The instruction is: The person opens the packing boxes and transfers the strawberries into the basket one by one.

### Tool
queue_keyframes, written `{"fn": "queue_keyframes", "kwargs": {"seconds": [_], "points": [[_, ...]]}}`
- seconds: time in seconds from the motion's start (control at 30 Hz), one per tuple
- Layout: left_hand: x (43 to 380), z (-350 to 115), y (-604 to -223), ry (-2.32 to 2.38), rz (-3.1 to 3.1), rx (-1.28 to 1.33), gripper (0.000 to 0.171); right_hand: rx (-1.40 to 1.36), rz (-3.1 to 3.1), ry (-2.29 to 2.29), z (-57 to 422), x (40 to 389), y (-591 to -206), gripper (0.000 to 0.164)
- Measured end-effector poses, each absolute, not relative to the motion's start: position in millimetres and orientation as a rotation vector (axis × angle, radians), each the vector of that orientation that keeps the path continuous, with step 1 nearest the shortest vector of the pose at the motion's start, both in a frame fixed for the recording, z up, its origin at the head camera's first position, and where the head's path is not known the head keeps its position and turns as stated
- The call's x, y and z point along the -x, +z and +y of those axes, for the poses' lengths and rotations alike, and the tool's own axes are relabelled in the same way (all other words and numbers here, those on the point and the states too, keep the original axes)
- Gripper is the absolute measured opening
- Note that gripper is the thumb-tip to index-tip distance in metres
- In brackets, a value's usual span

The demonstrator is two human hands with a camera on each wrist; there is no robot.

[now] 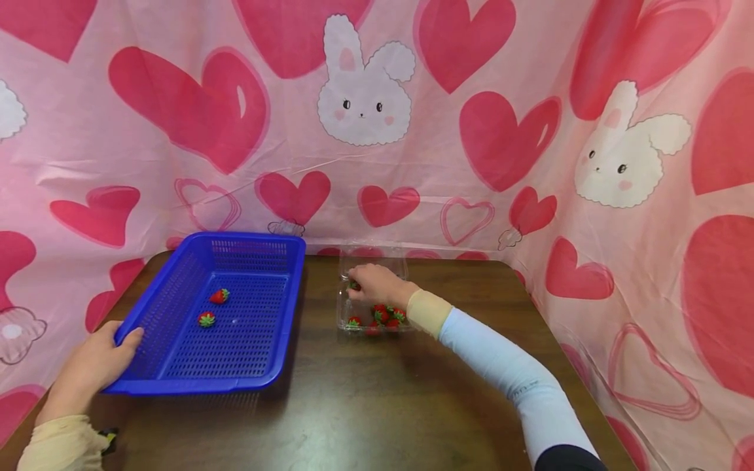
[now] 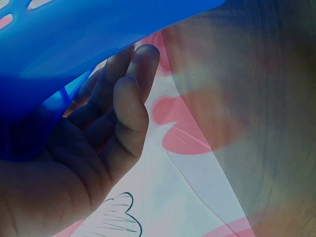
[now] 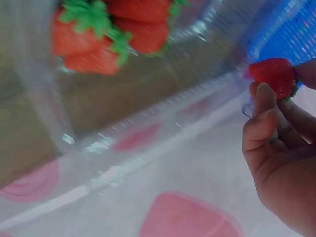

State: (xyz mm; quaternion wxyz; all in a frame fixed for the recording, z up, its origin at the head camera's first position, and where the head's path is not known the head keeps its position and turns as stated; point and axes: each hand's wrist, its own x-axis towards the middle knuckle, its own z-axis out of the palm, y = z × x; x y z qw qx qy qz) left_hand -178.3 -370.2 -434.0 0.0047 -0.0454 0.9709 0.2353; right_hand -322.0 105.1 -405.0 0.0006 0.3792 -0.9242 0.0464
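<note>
My left hand (image 1: 97, 358) grips the near left corner of a blue plastic basket (image 1: 283, 314), thumb over the rim and fingers curled beneath, as the left wrist view shows. Two strawberries, one red strawberry (image 1: 219, 296) and another strawberry (image 1: 207, 319), lie on the left part of its floor. Over the clear plastic box (image 1: 343, 307), my right hand (image 1: 379, 284) pinches a strawberry (image 3: 274, 76) between thumb and fingertips. Several more strawberries (image 3: 143, 29) with green leaves lie in the box.
Both containers are at the dark wooden table (image 1: 353, 405), the basket on the left and the box right of centre with its lid (image 1: 383, 252) raised at the back. A pink curtain (image 1: 283, 118) with hearts and rabbits hangs behind and at the sides.
</note>
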Motion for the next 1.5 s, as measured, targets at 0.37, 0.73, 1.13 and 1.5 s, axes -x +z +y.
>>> {"fn": "queue_keyframes", "kwargs": {"seconds": [0.37, 0.73, 1.13, 1.5], "points": [[178, -367, -433, 0.735, 3.033, 0.136, 0.061, -1.233, -2.769, 0.221, 69, 321, -367, 0.013], [179, -364, -431, 0.764, 3.042, 0.131, 0.058, -1.366, -2.688, 0.211, 10, 324, -339, 0.019], [180, -369, -432, 0.793, 3.05, 0.121, 0.056, -1.478, -2.612, 0.24, -57, 317, -315, 0.019], [181, -369, -430, 0.781, 3.05, 0.125, 0.056, -1.577, -2.734, 0.396, -106, 304, -306, 0.016]]}}
